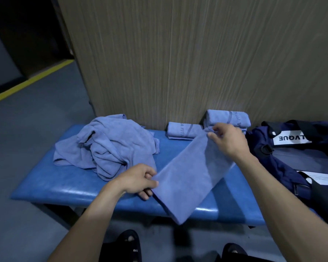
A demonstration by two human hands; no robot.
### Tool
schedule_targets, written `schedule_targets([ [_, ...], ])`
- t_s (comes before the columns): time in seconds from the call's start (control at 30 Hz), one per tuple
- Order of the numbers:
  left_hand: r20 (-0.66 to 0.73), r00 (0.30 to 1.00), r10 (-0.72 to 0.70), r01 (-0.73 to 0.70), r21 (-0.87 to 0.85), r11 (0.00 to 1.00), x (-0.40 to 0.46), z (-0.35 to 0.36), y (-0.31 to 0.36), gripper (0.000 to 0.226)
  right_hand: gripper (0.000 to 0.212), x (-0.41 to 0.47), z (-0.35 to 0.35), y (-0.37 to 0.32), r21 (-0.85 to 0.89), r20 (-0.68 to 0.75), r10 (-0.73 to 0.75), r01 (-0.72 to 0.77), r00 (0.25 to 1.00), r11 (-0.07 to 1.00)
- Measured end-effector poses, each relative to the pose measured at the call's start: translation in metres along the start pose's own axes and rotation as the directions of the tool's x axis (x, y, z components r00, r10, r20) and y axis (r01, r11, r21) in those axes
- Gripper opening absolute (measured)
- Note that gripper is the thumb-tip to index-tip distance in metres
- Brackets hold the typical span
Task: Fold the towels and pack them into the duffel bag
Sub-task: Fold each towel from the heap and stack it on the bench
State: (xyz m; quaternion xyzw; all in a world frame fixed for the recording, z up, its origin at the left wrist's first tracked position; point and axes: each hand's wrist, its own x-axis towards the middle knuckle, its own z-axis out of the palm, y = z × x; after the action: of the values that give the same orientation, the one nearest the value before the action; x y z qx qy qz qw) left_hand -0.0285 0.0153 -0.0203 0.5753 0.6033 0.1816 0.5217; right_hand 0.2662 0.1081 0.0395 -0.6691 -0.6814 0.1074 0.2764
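Dim, bluish, soft (edges warped)

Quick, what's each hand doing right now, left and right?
Left hand: pinches the near end of the blue towel.
Right hand: pinches the far end of the same towel.

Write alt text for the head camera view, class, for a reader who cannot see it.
Both hands hold a blue towel over a blue padded bench: left hand pinches its near end, right hand its far end. A crumpled towel pile lies left, two folded towels behind, a navy duffel bag right.
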Motion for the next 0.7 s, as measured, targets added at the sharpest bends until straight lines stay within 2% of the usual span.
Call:
schedule_targets([
  [0.13, 0.158, 0.985, -0.063, 0.063, 0.004, 0.998, -0.013, 0.009, 0.010, 0.015, 0.015, 0.038, 0.025, -0.046, -0.251, 0.138, -0.164, 0.195, 0.977, 0.948],
  [0.3, 0.248, 0.963, -0.104, 0.100, 0.029, 0.995, -0.015, 0.020, 0.008, 0.026, 0.029, 0.046, 0.069, -0.083, -0.356, 0.240, -0.256, 0.331, 0.936, 0.874],
  [0.37, 0.237, 0.964, -0.124, 0.126, 0.004, 0.992, -0.015, 0.023, 0.004, 0.027, 0.037, 0.034, 0.076, -0.088, -0.343, 0.248, -0.275, 0.350, 0.929, 0.872],
  [0.53, 0.174, 0.975, -0.139, 0.159, -0.108, 0.981, -0.021, 0.028, 0.002, 0.024, 0.034, -0.034, 0.062, -0.062, -0.103, 0.343, -0.388, 0.445, 0.855, 0.890],
  [0.63, 0.127, 0.981, -0.146, 0.167, -0.179, 0.970, -0.029, 0.039, -0.001, 0.034, 0.054, -0.094, 0.046, -0.031, -0.056, 0.459, -0.452, 0.532, 0.765, 0.845],
  [0.7, 0.084, 0.988, -0.126, 0.142, -0.226, 0.964, -0.035, 0.046, -0.003, 0.045, 0.073, -0.128, 0.041, -0.008, -0.072, 0.560, -0.427, 0.555, 0.710, 0.829],
])
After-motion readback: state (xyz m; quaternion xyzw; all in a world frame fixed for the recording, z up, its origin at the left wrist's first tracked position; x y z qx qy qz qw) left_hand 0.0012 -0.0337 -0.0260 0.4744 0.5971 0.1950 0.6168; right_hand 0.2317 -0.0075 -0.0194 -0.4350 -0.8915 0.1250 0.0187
